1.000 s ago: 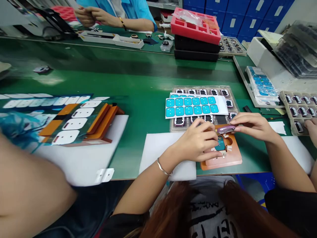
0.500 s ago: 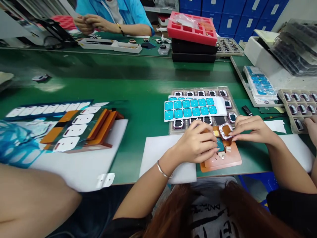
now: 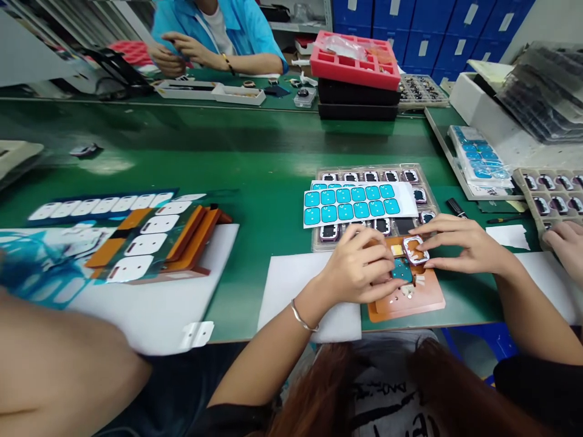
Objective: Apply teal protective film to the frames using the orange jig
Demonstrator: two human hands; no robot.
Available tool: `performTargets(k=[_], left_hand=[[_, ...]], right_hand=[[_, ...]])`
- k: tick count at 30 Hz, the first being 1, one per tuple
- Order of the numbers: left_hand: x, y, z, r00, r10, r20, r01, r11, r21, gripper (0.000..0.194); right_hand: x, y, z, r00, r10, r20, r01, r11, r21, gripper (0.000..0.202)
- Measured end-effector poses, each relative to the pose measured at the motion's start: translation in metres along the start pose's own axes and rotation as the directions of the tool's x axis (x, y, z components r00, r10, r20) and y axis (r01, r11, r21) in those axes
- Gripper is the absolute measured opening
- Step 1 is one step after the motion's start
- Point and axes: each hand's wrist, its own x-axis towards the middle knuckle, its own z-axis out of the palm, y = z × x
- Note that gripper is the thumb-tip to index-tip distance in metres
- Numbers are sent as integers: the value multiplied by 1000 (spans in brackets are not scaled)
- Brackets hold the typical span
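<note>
My right hand grips a small white-and-purple watch-case frame at its right side, tilted over an orange jig. Through the frame's opening the jig shows. My left hand is closed, its fingers curled at the jig's left side, with fingertips at the edge of a blue rounded-square sticker. What else those fingers pinch is hidden. A yellow square and small pale bits lie on the jig. Behind it, sheets of blue stickers rest across a clear tray of similar frames.
White foam lies left of the jig. Farther left stand orange jigs with white labels. A black marker-like object is at right, near another tray and a co-worker's hand. Another person in blue works opposite.
My right hand has turned the frame and lowered it slightly; its opening now shows white edges and less brown. The blue sticker has shifted slightly left and down with my left fingertips.
</note>
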Motion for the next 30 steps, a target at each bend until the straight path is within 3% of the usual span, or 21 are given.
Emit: performTargets(k=[3,5,11,22,26,28,30], left_hand=[[-1,-1,0,994,16,-105,3,984,178,26],[-1,0,-1,994,6,-111,18,977,213,32],[0,2,-1,977,-201,71,197,979,58,47],[-2,1,-1,938,-279,205,294,954,-51,44],[-4,0,4,949,-287,133,304,944,-126,50],[-4,0,8,954,-291,74,300,931,-206,54],[-5,1,10,961,-263,84,276,929,-248,62]], right_hand=[[1,-8,4,996,-68,-52,64,995,-77,24],[3,-15,8,991,-115,-62,107,986,-125,25],[6,-26,20,988,-141,-58,129,976,-176,27],[4,-23,25,991,-136,-19,129,970,-208,22],[2,-18,27,990,-131,-55,121,981,-155,22],[2,-16,30,989,-90,-115,81,993,-81,26],[1,-15,35,985,-9,-175,15,999,30,37]])
